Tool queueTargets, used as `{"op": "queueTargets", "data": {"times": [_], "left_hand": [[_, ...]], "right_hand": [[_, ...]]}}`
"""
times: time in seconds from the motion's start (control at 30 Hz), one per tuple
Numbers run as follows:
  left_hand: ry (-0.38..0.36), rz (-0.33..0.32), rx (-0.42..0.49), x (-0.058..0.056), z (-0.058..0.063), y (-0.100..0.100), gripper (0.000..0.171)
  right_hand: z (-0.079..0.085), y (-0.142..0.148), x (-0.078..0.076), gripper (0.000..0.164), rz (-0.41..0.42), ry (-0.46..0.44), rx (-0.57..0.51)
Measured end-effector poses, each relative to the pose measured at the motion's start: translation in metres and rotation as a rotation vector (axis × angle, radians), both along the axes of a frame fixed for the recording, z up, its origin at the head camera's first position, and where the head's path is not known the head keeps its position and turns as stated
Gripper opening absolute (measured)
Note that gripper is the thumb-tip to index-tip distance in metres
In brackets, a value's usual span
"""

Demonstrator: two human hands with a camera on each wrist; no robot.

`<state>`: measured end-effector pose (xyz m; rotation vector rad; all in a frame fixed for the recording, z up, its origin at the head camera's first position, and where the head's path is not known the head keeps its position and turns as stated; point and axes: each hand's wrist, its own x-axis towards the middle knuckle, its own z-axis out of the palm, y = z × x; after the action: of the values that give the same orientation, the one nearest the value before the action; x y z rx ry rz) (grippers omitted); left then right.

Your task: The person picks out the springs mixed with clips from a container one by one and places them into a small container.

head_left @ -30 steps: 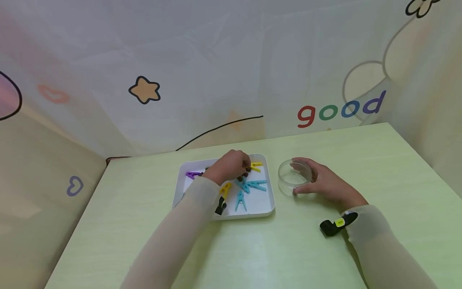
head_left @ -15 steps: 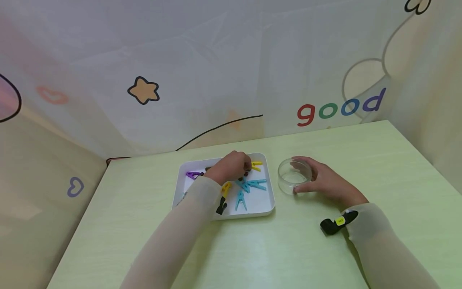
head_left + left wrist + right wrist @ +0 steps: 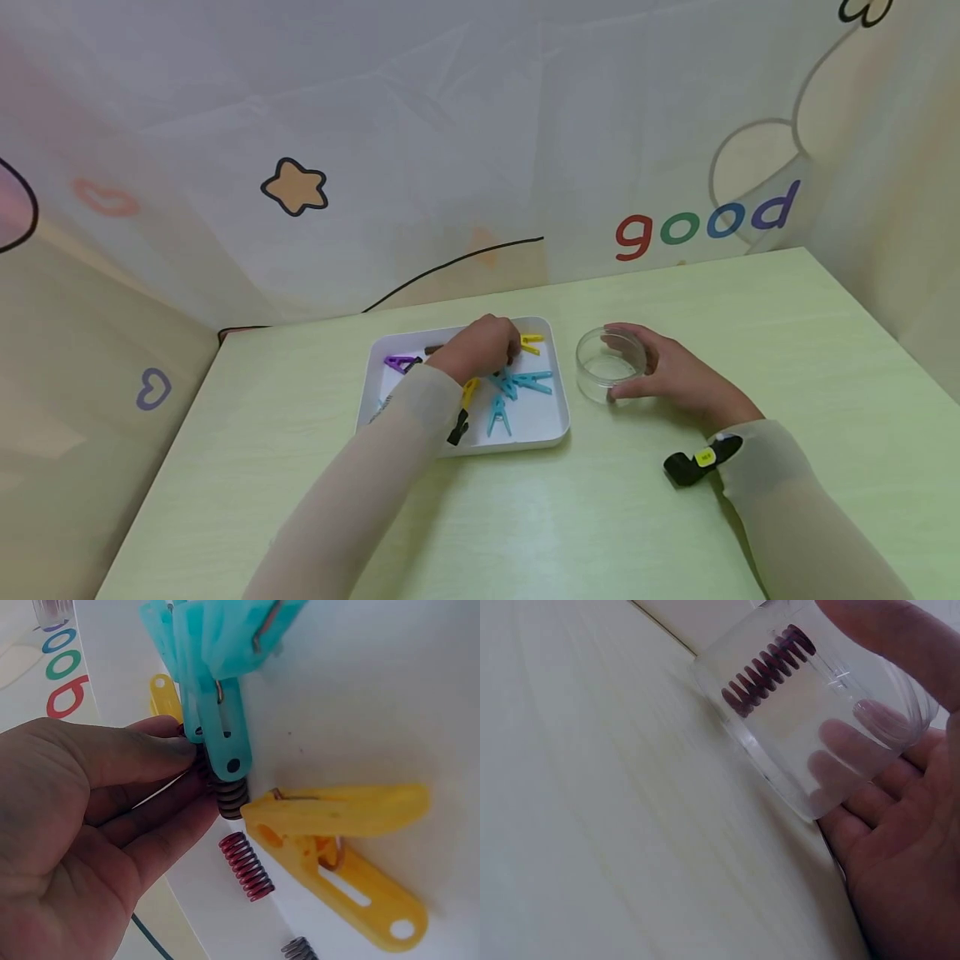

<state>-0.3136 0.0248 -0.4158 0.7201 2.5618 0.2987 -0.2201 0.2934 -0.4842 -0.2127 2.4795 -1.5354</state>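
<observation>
My left hand [image 3: 480, 346] reaches into the white tray [image 3: 536, 444]. In the left wrist view its thumb and fingertips pinch a dark red coil spring [image 3: 200, 761], partly hidden behind a light-blue clothespin [image 3: 229, 742]. Close by lie a brown spring [image 3: 232, 799], a red spring [image 3: 247, 866] and a yellow clothespin [image 3: 337, 862]. My right hand [image 3: 678, 379] grips a clear round container [image 3: 609, 390] standing on the table, right of the tray. Through its wall, the right wrist view shows a dark red spring [image 3: 769, 671]; whether it lies inside or beyond, I cannot tell.
More light-blue clothespins [image 3: 498, 417], another yellow one [image 3: 531, 339] and a purple one [image 3: 397, 362] lie in the tray. A grey spring [image 3: 300, 949] shows at the left wrist view's bottom edge. A printed curtain [image 3: 450, 167] hangs behind the table [image 3: 540, 525].
The left hand's fingers have shifted slightly within the tray, and less of the dark red springs beside them shows. The right hand and container keep their place.
</observation>
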Motion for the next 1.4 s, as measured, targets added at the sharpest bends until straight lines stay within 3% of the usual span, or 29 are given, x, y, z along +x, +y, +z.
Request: {"op": "queueTargets", "data": {"times": [0.83,1.0,1.17,1.4], "left_hand": [[-0.009,0.014,-0.005,-0.002,-0.003,-0.003,0.029],[-0.012,0.017,-0.019,-0.004,0.000,-0.001,0.028],[0.016,-0.029,-0.013,-0.004,0.005,-0.001,0.022],[0.020,-0.035,0.046,-0.002,0.014,-0.002,0.020]], "right_hand": [[0.001,0.000,0.001,0.091,0.000,-0.007,-0.005],[0.001,0.000,0.000,0.092,-0.004,0.001,0.015],[0.000,0.001,-0.001,0.093,-0.002,0.003,0.020],[0.000,0.000,-0.001,0.093,0.003,0.003,0.016]]}}
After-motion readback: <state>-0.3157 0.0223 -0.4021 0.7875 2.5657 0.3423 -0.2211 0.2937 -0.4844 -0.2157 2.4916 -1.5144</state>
